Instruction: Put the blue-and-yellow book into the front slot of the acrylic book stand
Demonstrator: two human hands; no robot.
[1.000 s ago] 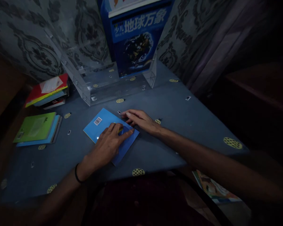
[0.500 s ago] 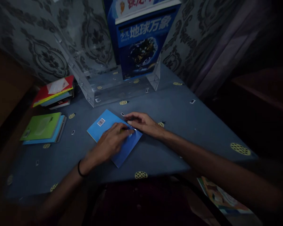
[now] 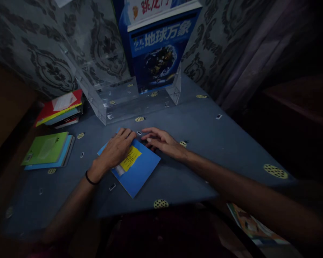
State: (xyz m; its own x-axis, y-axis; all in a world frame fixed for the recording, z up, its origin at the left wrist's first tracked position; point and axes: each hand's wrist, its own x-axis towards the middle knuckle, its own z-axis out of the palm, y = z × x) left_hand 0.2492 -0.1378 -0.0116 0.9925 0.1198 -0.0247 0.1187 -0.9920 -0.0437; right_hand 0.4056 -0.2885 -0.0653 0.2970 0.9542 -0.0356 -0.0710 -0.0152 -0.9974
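Observation:
A thin blue book (image 3: 144,166) lies askew on the table in front of me, back cover up. A yellow patch with dark print (image 3: 131,157) shows on it. My left hand (image 3: 118,148), a black band at its wrist, lies flat across the book's upper left part, fingers stretched toward its far edge; it hides the cover there and part of the patch. My right hand (image 3: 164,141) rests on the table just beyond the book's right-hand edge, fingers loosely spread and holding nothing.
At left lie a green book (image 3: 45,148) on blue ones and a stack topped by a red book (image 3: 60,104). A clear acrylic stand (image 3: 121,114) at the back holds a dark blue book (image 3: 161,64). A colourful book (image 3: 251,224) sits below the table's edge (image 3: 188,200).
My left hand has slid from the book's middle to its upper left, covering the barcode and uncovering the yellow patch. The right hand has hardly moved. The view has shifted slightly.

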